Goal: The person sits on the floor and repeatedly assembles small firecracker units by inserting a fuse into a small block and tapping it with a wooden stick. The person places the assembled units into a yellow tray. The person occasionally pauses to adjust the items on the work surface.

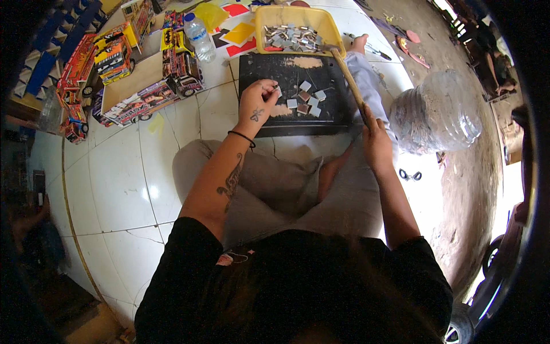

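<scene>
My left hand [256, 103] is over the left side of a black board [323, 121], fingers pinched on a small silvery square piece [278, 90]. Several similar square metal pieces [314, 111] lie loose on the board beside it, with thin nails or wires and patches of pale powder among them. In my right hand [376, 143] is the wooden handle of a hammer [348, 75]. The hammer slants up and away to the left, its head near the front right corner of a yellow plastic tub [259, 31]. Many small metal pieces fill the tub's bottom.
Colourful toy trucks [137, 102] stand at the far left, near a water bottle [197, 37]. Coloured sheets [238, 35] lie beside the tub. At right are a large clear plastic jug [435, 114] and scissors [410, 175]. White tiles [114, 189] surround my crossed legs.
</scene>
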The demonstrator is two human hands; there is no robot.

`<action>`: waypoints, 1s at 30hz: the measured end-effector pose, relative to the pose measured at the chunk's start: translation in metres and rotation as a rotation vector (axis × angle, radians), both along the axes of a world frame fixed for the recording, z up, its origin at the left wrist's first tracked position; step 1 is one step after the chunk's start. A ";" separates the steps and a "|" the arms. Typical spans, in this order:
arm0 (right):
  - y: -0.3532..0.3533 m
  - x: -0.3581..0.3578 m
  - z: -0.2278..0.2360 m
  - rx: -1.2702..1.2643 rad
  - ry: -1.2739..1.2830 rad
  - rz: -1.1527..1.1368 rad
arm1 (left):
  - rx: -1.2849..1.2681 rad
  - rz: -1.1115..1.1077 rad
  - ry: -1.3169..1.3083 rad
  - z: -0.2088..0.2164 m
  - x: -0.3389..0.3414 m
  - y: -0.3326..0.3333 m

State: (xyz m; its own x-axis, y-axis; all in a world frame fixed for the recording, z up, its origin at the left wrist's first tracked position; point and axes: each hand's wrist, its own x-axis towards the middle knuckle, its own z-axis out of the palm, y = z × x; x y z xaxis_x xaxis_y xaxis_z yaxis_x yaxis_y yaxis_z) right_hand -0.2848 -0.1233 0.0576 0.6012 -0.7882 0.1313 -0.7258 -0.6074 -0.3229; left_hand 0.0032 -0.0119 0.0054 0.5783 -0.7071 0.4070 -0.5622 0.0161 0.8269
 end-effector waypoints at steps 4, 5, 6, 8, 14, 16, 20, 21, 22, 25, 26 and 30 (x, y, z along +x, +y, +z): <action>-0.016 0.014 -0.026 0.006 0.012 -0.047 | 0.171 -0.024 0.321 0.015 0.029 -0.027; -0.017 0.018 -0.029 -0.004 0.017 -0.056 | 0.195 -0.040 0.374 0.024 0.040 -0.041; -0.017 0.024 -0.030 -0.016 0.024 -0.066 | 0.251 -0.047 0.447 0.034 0.050 -0.057; -0.017 0.038 -0.024 -0.167 0.003 -0.030 | 0.025 -0.087 0.661 0.054 0.065 -0.092; -0.032 0.113 0.011 -0.266 -0.011 0.272 | 0.121 -0.146 -0.081 0.063 0.060 -0.091; -0.046 0.147 0.015 -0.237 0.238 0.273 | 0.156 -0.203 -0.290 0.043 0.033 -0.052; -0.058 0.198 0.008 -0.235 0.428 0.280 | 0.259 -0.150 -0.442 0.019 -0.011 -0.006; -0.058 0.205 0.006 -0.206 0.452 0.284 | 0.256 -0.138 -0.442 0.017 -0.016 -0.001; -0.060 0.211 0.006 -0.180 0.473 0.285 | 0.250 -0.126 -0.446 0.017 -0.019 0.002; -0.073 0.212 0.008 -0.169 0.473 0.371 | 0.238 -0.141 -0.359 0.018 -0.019 0.004; -0.077 0.208 0.009 -0.170 0.488 0.400 | 0.267 -0.147 -0.300 0.017 -0.018 0.006; -0.087 0.177 0.004 0.115 -0.036 0.330 | 0.014 -0.136 0.211 0.009 -0.020 0.010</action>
